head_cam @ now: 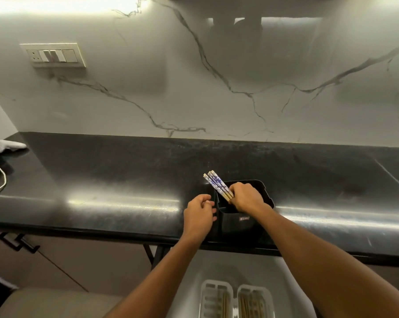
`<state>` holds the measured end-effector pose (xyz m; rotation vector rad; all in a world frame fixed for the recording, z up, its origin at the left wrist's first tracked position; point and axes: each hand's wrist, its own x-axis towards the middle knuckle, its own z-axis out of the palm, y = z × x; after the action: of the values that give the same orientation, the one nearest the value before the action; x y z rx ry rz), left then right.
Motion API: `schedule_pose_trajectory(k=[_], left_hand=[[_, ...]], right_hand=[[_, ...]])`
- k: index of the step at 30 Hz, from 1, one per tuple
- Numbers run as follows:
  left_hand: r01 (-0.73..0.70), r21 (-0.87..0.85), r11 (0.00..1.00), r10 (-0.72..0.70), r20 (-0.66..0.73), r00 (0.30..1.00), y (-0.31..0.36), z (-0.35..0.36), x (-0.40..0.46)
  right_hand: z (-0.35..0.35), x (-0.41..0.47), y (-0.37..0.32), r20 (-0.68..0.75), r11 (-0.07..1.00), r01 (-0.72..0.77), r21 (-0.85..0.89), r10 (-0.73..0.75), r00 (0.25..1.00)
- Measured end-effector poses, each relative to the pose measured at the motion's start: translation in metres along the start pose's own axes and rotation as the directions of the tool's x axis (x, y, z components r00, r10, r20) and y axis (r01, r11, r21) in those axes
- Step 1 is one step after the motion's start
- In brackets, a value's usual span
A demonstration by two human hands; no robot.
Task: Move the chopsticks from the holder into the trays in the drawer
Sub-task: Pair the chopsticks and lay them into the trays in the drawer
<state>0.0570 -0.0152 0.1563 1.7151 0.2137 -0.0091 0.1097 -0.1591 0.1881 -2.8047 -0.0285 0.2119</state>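
While the right hand (247,197) grips a bundle of chopsticks (217,185) over the black holder (244,220) near the desk (102,180) front edge, their lower ends are hidden. Left hand (199,214) curls against the holder's side. Two trays (236,299), cut off below, hold blurred sticks.

The right hand (247,197) hides the chopsticks' (216,184) lower ends; the frame's edge crops both trays (237,299).
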Motion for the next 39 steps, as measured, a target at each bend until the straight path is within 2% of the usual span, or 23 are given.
schedule_pose_trajectory(k=[17,21,24,27,31,33,34,36,39], left_hand=[[0.000,-0.089,0.996,-0.005,-0.056,0.998,0.000,-0.015,0.000],[-0.012,-0.094,0.995,0.005,-0.069,0.998,0.004,-0.017,-0.002],[-0.070,-0.066,0.995,0.063,-0.100,0.993,0.011,-0.019,-0.005],[-0.193,-0.024,0.981,0.189,-0.096,0.977,0.026,-0.018,-0.008],[-0.297,-0.019,0.955,0.298,0.042,0.954,0.054,-0.007,-0.015],[-0.287,-0.081,0.955,0.297,0.184,0.937,0.066,0.000,-0.021],[-0.245,-0.145,0.959,0.277,0.286,0.917,0.070,0.004,-0.024],[-0.070,-0.282,0.957,0.205,0.481,0.853,0.073,0.012,-0.031],[0.203,-0.411,0.889,0.096,0.600,0.794,0.069,0.021,-0.038]], right_hand=[[-0.035,0.007,0.020,0.028,0.987,0.055,0.153,-0.060,0.998],[-0.051,0.007,0.020,-0.034,0.972,0.076,0.223,-0.070,0.997],[-0.079,0.006,0.013,-0.121,0.957,0.112,0.268,-0.082,0.989],[-0.118,0.002,0.004,-0.154,0.913,0.166,0.373,-0.116,0.981],[-0.160,-0.018,-0.009,-0.035,0.788,0.153,0.596,-0.165,0.986],[-0.165,-0.030,-0.012,0.047,0.761,0.110,0.639,-0.182,0.982],[-0.163,-0.035,-0.013,0.091,0.748,0.087,0.658,-0.193,0.977],[-0.156,-0.043,-0.012,0.163,0.708,0.043,0.705,-0.221,0.962],[-0.140,-0.053,-0.008,0.209,0.643,-0.016,0.766,-0.224,0.952]])
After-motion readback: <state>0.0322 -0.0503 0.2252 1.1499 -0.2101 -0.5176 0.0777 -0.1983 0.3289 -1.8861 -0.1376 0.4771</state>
